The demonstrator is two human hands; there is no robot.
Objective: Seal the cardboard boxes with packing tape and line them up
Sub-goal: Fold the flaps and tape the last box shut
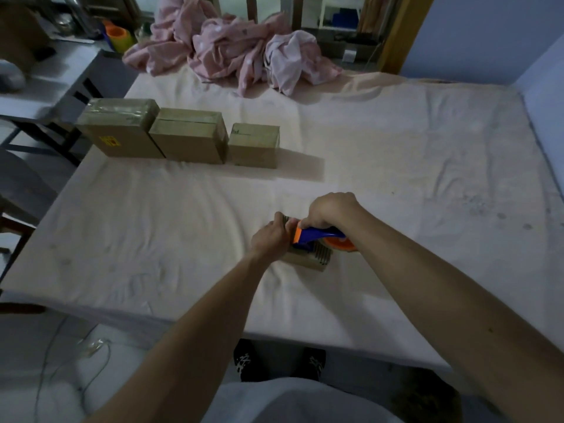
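Right hand (329, 210) grips the blue tape dispenser (320, 236), pressed on top of the small box (308, 259). Left hand (270, 236) holds that box just beside the right fingers. Well beyond the fingers, three boxes (189, 137) stand side by side on the bed (396, 148).

Home bedroom: bed (396, 148), rumpled pink bedding (232, 47).

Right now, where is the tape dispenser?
In the head view, the tape dispenser is right of centre on the bed, gripped by the right hand atop the small box the left hand holds.
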